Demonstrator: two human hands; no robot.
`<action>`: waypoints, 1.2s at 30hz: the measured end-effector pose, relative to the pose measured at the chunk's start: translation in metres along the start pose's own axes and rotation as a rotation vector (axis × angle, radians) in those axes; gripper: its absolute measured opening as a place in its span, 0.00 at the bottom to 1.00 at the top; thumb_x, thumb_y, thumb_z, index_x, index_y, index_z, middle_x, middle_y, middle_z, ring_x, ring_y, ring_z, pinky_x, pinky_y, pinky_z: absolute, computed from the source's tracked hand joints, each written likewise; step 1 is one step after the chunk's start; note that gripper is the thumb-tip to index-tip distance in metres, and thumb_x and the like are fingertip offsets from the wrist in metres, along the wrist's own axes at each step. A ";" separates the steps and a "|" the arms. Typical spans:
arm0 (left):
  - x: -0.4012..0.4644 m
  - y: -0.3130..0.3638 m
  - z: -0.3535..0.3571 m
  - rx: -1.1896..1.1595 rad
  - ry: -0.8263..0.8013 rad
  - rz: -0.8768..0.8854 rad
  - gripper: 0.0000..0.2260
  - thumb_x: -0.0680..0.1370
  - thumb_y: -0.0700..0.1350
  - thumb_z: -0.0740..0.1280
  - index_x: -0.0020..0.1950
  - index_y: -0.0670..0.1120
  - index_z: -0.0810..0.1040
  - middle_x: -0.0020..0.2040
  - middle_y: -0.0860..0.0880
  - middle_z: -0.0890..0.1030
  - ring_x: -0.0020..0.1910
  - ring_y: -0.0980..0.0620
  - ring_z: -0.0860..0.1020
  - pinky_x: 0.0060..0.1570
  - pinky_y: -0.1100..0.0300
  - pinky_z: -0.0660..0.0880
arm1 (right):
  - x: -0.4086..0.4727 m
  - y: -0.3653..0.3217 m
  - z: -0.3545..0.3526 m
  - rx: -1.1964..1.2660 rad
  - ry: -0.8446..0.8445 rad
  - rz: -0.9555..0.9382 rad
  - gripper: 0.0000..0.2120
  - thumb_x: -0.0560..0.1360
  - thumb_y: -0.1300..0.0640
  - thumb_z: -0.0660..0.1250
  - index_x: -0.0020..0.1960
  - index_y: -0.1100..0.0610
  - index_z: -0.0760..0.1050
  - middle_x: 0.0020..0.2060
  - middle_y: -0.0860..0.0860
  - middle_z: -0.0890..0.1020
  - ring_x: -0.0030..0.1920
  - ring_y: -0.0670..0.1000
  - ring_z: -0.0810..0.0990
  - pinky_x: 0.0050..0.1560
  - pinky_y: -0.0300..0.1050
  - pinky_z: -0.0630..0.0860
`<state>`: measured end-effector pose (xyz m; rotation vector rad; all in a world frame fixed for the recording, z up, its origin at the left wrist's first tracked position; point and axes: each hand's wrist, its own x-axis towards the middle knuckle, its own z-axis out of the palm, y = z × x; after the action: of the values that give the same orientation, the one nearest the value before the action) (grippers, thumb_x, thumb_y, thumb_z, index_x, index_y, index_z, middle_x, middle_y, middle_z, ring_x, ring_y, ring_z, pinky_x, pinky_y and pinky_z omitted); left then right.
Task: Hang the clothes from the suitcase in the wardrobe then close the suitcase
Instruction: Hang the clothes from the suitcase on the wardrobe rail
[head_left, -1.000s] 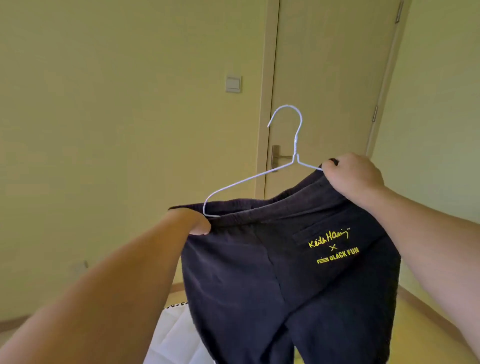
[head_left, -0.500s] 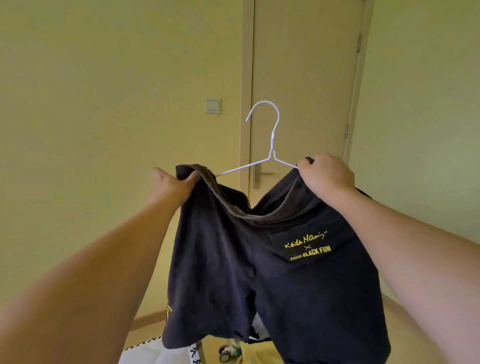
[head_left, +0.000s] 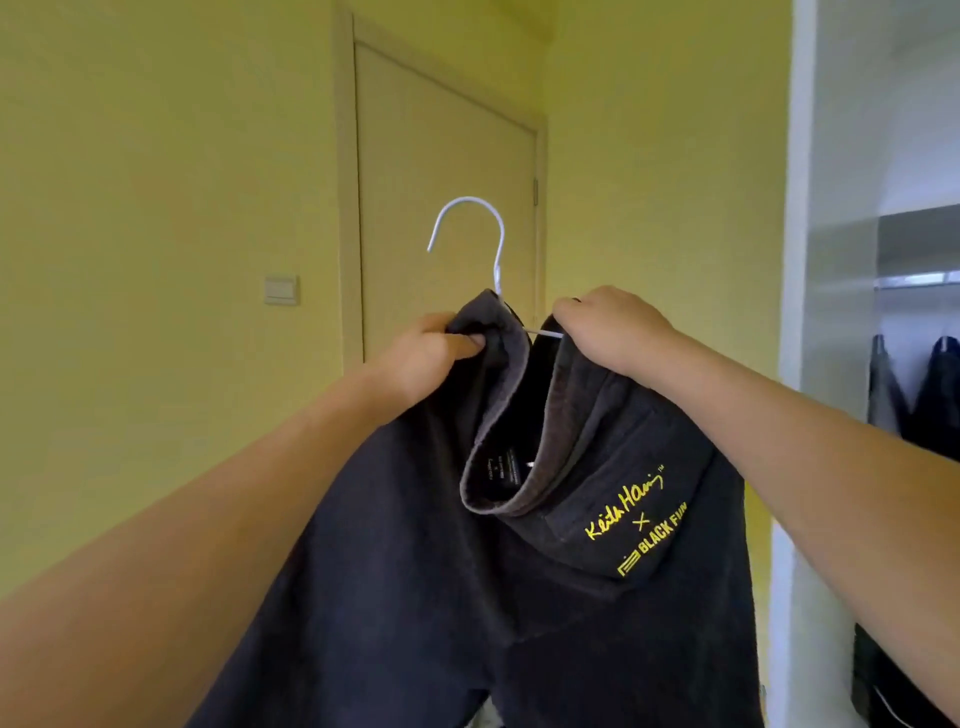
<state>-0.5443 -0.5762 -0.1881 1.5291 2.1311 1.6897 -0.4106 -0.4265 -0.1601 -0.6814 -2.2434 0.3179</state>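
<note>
the hands have drawn closer together since a moment ago, bunching the waistband. the left hand (head_left: 431, 353) and right hand (head_left: 608, 327) each grip the black shorts (head_left: 467, 597) on the white hanger (head_left: 483, 234), hook up, legs hanging straight down, left of the wardrobe (head_left: 831, 312).

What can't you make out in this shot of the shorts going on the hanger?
Head view only:
- Hanger: only the hook and a short piece of wire show; the shorts and both hands cover the rest.
- Label inside the waistband: too small to read.
- Wardrobe: cut off by the right edge; the clothes hanging inside are only partly seen.
- Suitcase: out of frame.
- Left hand and right hand: fingertips buried in cloth.
</note>
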 end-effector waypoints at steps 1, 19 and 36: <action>0.003 0.014 0.008 -0.002 -0.035 0.032 0.09 0.76 0.45 0.67 0.55 0.46 0.81 0.51 0.45 0.84 0.52 0.44 0.82 0.62 0.44 0.74 | -0.005 0.002 -0.018 0.014 0.001 0.000 0.17 0.77 0.51 0.53 0.32 0.56 0.62 0.32 0.52 0.67 0.34 0.54 0.65 0.32 0.46 0.58; -0.010 0.227 0.324 0.152 -0.515 0.324 0.06 0.71 0.36 0.60 0.40 0.40 0.77 0.46 0.40 0.80 0.44 0.45 0.76 0.44 0.54 0.72 | -0.151 0.212 -0.287 0.101 0.064 0.529 0.17 0.81 0.50 0.53 0.44 0.54 0.77 0.43 0.57 0.81 0.43 0.58 0.81 0.46 0.47 0.79; 0.111 0.200 0.673 -0.029 -0.793 0.097 0.12 0.74 0.31 0.54 0.54 0.44 0.63 0.41 0.46 0.69 0.37 0.51 0.67 0.35 0.56 0.65 | -0.112 0.535 -0.313 0.144 -0.298 0.839 0.24 0.62 0.35 0.68 0.48 0.51 0.79 0.47 0.51 0.84 0.49 0.52 0.83 0.57 0.50 0.78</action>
<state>-0.1038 -0.0233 -0.2587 1.8813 1.6136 0.8681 0.0817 -0.0414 -0.2379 -1.5567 -2.0547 1.0291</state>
